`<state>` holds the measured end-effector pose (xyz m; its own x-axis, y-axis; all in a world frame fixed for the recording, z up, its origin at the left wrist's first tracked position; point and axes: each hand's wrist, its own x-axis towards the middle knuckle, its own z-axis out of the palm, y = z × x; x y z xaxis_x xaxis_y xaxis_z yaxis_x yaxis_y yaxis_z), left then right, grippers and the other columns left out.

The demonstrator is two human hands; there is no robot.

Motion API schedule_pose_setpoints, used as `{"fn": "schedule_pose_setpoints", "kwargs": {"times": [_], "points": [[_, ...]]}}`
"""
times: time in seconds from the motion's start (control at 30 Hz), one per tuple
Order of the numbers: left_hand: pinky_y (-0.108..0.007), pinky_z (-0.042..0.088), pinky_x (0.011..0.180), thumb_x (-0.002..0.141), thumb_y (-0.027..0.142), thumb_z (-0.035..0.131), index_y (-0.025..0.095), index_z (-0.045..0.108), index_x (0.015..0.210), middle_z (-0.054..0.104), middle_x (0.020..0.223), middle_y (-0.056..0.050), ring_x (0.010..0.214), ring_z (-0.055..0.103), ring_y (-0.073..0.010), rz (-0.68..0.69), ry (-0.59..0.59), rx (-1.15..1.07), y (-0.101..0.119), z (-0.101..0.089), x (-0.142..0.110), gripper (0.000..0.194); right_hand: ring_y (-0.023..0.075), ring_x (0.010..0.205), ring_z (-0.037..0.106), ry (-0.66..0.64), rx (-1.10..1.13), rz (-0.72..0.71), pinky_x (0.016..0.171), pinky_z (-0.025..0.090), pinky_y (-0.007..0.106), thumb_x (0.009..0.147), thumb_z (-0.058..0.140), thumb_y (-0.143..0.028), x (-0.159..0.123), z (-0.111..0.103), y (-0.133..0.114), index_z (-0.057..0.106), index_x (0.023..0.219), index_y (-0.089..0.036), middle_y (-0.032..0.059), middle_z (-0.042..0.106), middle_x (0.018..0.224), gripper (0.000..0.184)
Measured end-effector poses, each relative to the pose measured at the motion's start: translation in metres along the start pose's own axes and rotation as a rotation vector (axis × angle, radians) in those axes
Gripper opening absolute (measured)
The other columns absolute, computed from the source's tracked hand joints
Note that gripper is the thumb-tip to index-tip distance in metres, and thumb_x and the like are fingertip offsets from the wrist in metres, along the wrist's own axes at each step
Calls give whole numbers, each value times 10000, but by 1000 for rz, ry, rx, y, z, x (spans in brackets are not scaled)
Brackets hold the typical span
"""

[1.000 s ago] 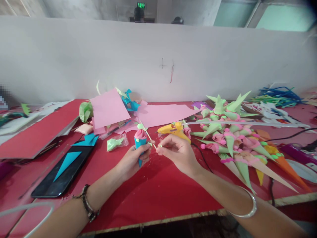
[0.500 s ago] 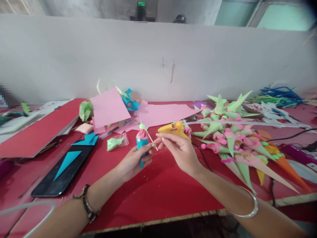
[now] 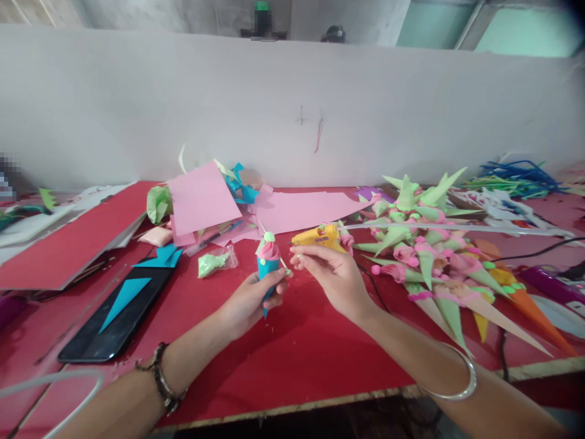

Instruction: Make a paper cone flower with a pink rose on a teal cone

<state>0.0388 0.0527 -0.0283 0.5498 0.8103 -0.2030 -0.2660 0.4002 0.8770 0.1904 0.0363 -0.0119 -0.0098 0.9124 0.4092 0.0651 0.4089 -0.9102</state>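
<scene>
My left hand [image 3: 249, 302] is wrapped round a blue paper cone [image 3: 269, 268], held roughly upright with its tip below the fingers. A pink rolled paper flower [image 3: 270, 250] fills the cone's top, with small light green balls on and beside it. A thin pale stick [image 3: 283, 262] slants down beside the cone, near my left fingertips. Just to the right, my right hand [image 3: 336, 280] pinches thumb and fingers together, apart from the cone; anything between them is too small to make out. Behind my right hand lies a yellow glue gun [image 3: 320, 235], partly hidden by it.
Many finished paper cones with flowers [image 3: 425, 256] are heaped at the right. At the left lie a black phone [image 3: 91, 341], a blue paper piece [image 3: 125, 300] and a red board [image 3: 77, 238]. Pink sheets [image 3: 203, 198] and a bag of green material [image 3: 213, 263] lie further back.
My left hand has turned the cone a little and shifted it slightly to the right and down. The thin stick has moved behind the flower. My right hand stays nearly in place.
</scene>
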Motion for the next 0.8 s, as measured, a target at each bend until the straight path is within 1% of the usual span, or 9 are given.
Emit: {"fn": "schedule_pose_setpoints", "kwargs": {"times": [0.07,0.2,0.27,0.33,0.43,0.6,0.67,0.73,0.8], "points": [[-165,193,399,773,304,533,133,459,633,411,556,53,384,265,9,0,-7,15,-1,-1,0,233,105,655,615,-20,3,3,638,526,252,770,525,-191,0,0,0,636,858,-200,3,661,724,141],[-173,205,408,770,311,534,131,447,609,406,551,52,393,270,3,3,-7,28,-2,0,0,257,102,589,592,-9,-10,2,576,516,236,702,602,-197,-1,0,-2,613,695,-181,-14,623,620,21],[-176,202,406,759,307,549,132,448,611,405,549,52,396,278,-1,4,-4,27,-2,1,0,250,106,608,591,9,-26,-16,579,513,234,680,621,-192,-1,0,-2,604,673,-182,-10,621,633,21],[-177,201,407,750,304,560,134,451,617,400,545,53,398,282,-4,5,-3,24,-2,1,0,242,113,651,596,18,-36,-28,608,513,239,689,609,-182,0,0,-2,618,706,-189,-1,633,676,20],[-175,208,414,749,310,560,136,447,618,396,548,54,406,285,-5,6,-10,17,-2,1,1,246,119,724,600,12,-38,-41,650,509,243,725,573,-178,1,-1,-2,640,774,-203,11,649,760,87],[-174,217,427,758,309,549,135,449,623,396,558,49,421,288,-7,9,-19,22,-4,-1,1,242,85,537,550,-21,-43,-15,530,483,207,756,545,-239,0,-2,-3,629,683,-183,-25,572,546,125],[-175,218,430,759,311,548,133,443,607,393,552,49,422,288,-9,7,-20,23,-4,0,0,256,87,546,558,-10,-27,-6,536,492,207,729,574,-232,0,-1,-3,621,680,-185,-23,586,568,82],[-175,214,429,749,315,558,134,444,610,390,547,51,420,283,-10,7,-14,16,-3,0,0,255,101,620,591,-9,-5,1,588,513,222,703,597,-200,0,0,-3,628,714,-195,-12,630,655,33],[-175,207,425,735,318,571,138,447,621,386,543,54,418,278,-12,5,-2,10,-3,1,0,247,116,711,613,-15,19,4,658,525,243,700,598,-171,0,1,-3,638,750,-204,-2,658,746,73]]}}
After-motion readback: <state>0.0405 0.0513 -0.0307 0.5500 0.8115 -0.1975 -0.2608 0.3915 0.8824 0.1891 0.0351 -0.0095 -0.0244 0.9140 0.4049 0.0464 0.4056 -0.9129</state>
